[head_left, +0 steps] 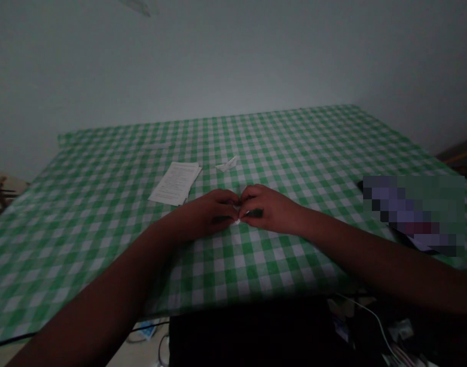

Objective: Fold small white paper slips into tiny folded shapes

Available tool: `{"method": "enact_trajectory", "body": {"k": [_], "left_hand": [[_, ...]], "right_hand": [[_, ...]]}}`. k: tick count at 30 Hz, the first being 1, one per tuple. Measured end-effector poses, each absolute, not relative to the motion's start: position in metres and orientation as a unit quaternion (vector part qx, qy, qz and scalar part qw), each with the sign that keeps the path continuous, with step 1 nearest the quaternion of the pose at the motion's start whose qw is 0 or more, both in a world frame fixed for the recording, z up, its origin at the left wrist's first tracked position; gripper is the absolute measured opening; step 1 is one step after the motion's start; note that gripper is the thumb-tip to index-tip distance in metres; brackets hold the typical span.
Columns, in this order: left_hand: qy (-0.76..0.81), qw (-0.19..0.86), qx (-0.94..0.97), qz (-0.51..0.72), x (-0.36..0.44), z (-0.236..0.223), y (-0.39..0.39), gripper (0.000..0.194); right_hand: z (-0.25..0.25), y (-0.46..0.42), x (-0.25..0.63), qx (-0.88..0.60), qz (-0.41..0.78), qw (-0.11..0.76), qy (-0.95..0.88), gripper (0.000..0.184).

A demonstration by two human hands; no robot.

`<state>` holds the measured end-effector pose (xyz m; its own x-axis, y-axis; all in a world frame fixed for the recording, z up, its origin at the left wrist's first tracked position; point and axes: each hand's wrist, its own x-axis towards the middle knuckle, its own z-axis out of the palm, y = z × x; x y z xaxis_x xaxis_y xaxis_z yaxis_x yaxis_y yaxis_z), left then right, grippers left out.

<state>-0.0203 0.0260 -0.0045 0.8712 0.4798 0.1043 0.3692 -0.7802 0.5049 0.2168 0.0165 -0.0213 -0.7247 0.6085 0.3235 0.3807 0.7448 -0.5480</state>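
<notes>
My left hand and my right hand meet near the front middle of the table, their fingertips touching. Both are closed in a pinch on a small white piece of paper. Only bits of its edge show between the fingers; the rest is hidden. Just beyond the hands lies a small folded paper boat, apart from them. A stack of printed paper sheets rests flat to the left of the boat, close to my left forearm.
A green and white checked cloth covers the table, which reaches back to a pale wall. On the right, beside my forearm, is a dark flat object, mostly pixelated. Cables hang below the front edge.
</notes>
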Motion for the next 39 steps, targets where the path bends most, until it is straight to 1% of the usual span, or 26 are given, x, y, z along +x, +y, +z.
{"method": "enact_trajectory", "body": {"k": [4, 10, 13, 17, 20, 23, 26, 32, 39], "left_hand": [[0.222, 0.255, 0.932, 0.133, -0.022, -0.006, 0.026, 0.019], [0.224, 0.270, 0.928, 0.125, -0.024, -0.005, 0.026, 0.018], [0.225, 0.276, 0.926, 0.130, -0.024, -0.005, 0.026, 0.018], [0.226, 0.275, 0.923, 0.144, -0.024, -0.003, 0.026, 0.016], [0.227, 0.265, 0.924, 0.158, -0.024, 0.000, 0.027, 0.019], [0.228, 0.257, 0.925, 0.162, -0.025, 0.002, 0.028, 0.021], [0.238, 0.256, 0.923, 0.159, -0.024, 0.002, 0.029, 0.019], [0.255, 0.275, 0.912, 0.164, -0.022, 0.001, 0.030, 0.015], [0.268, 0.287, 0.907, 0.154, -0.020, 0.002, 0.030, 0.014]], "right_hand": [[-0.020, 0.017, 0.220, -0.254, 0.229, 0.238, -0.909, 0.011], [-0.018, 0.017, 0.223, -0.234, 0.217, 0.220, -0.922, 0.017], [-0.013, 0.009, 0.221, -0.238, 0.161, 0.189, -0.939, 0.019], [-0.003, -0.009, 0.215, -0.275, 0.027, 0.114, -0.954, 0.016], [-0.001, -0.017, 0.210, -0.291, 0.004, 0.096, -0.952, 0.017], [-0.007, -0.015, 0.207, -0.303, 0.026, 0.107, -0.947, 0.021], [-0.014, -0.009, 0.206, -0.309, 0.071, 0.144, -0.937, 0.024], [-0.017, -0.003, 0.205, -0.322, 0.155, 0.199, -0.913, 0.016], [-0.019, 0.000, 0.203, -0.330, 0.204, 0.237, -0.891, 0.011]]}}
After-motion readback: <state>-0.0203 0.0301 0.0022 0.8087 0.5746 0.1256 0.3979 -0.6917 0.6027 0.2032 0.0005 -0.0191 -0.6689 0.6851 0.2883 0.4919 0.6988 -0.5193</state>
